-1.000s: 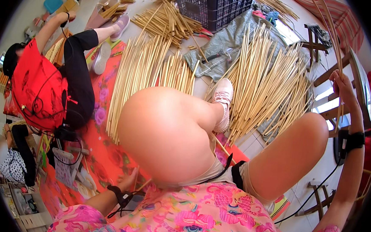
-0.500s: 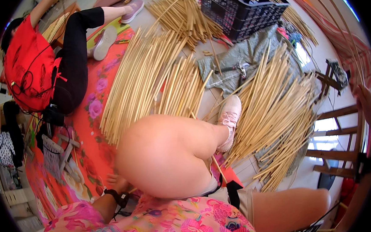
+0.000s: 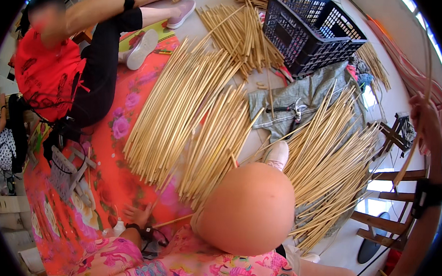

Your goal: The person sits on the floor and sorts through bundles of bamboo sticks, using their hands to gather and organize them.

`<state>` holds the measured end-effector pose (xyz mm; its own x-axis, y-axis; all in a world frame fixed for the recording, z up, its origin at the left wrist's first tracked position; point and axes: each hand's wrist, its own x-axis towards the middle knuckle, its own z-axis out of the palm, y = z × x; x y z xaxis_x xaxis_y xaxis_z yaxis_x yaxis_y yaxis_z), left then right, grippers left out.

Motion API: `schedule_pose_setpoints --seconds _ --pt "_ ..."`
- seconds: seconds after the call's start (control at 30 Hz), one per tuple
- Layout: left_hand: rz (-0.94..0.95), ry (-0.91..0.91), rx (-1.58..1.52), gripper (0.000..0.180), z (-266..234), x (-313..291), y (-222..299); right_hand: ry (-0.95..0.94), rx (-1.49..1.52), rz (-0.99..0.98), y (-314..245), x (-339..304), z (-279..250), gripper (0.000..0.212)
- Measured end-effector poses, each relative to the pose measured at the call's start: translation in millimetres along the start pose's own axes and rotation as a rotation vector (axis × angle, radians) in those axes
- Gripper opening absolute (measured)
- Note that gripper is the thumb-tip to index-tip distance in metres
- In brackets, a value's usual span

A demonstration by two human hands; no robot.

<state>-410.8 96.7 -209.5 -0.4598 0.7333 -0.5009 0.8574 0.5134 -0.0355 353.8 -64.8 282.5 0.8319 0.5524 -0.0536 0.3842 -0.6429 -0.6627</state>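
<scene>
At the right rim my raised right hand (image 3: 423, 111) is closed around long, thin, pale strips (image 3: 412, 152), which run above and below it. My left hand (image 3: 138, 215) lies low on the left with its fingers spread, by the red floral mat (image 3: 109, 182). Beside it stands a small white bottle (image 3: 119, 228), partly hidden by my sleeve. A single thin stick (image 3: 174, 220) sticks out near that wrist. In front of my bent knee, several straw-coloured sticks (image 3: 177, 115) lie side by side in rows.
A co-worker in red (image 3: 48, 72) sits at the far left. A dark plastic crate (image 3: 300, 46) stands at the back. Pruning shears (image 3: 297, 110) rest on a grey-green sheet (image 3: 268, 118). More sticks (image 3: 330, 170) lie right of my foot, near a wooden stool (image 3: 382, 224).
The view has shifted. My right hand and the strips show more fully. My left hand now shows spread fingers. My knee has swung right, and the co-worker's arm stretches forward.
</scene>
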Motion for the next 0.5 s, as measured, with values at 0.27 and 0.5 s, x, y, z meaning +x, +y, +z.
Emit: schedule_pose_setpoints --seconds 0.27,0.5 --pt "0.019 0.025 0.044 0.128 0 9 -13 0.001 -0.036 0.155 16 48 16 0.035" --pt "-0.004 -0.014 -0.083 0.127 -21 4 -14 0.007 0.171 0.315 91 155 50 0.032"
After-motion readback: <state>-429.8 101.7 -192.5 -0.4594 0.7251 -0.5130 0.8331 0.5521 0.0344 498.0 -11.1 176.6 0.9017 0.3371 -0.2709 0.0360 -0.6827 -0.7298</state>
